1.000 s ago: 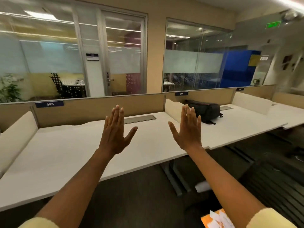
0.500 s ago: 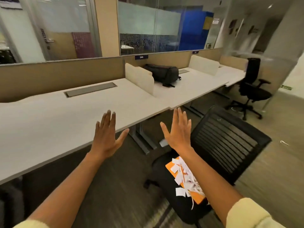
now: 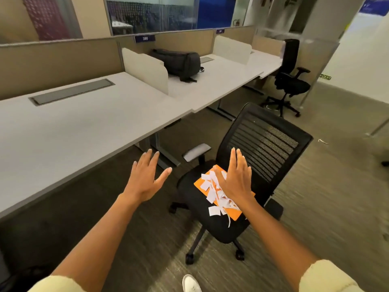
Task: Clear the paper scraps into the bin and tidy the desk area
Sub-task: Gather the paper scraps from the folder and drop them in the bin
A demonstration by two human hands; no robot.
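Observation:
Several white paper scraps (image 3: pixel 211 191) lie heaped on an orange sheet (image 3: pixel 199 184) on the seat of a black mesh-backed office chair (image 3: pixel 265 144). My right hand (image 3: pixel 236 175) is held flat with fingers spread in front of the scraps, hiding part of the heap and holding nothing. My left hand (image 3: pixel 146 178) is raised open to the left of the chair, over the carpet near the white desk's (image 3: pixel 73 133) front edge. No bin is in view.
A black backpack (image 3: pixel 179 63) lies on the neighbouring desk behind a low divider (image 3: pixel 145 70). A second black chair (image 3: pixel 291 79) stands at the far right. A grey cable tray (image 3: pixel 71 91) is set into the desk. My white shoe (image 3: pixel 191 283) shows at the bottom.
My view has swung right and down from the desk to the chair. Both open hands have come lower, and the scraps on the chair seat are now in full view.

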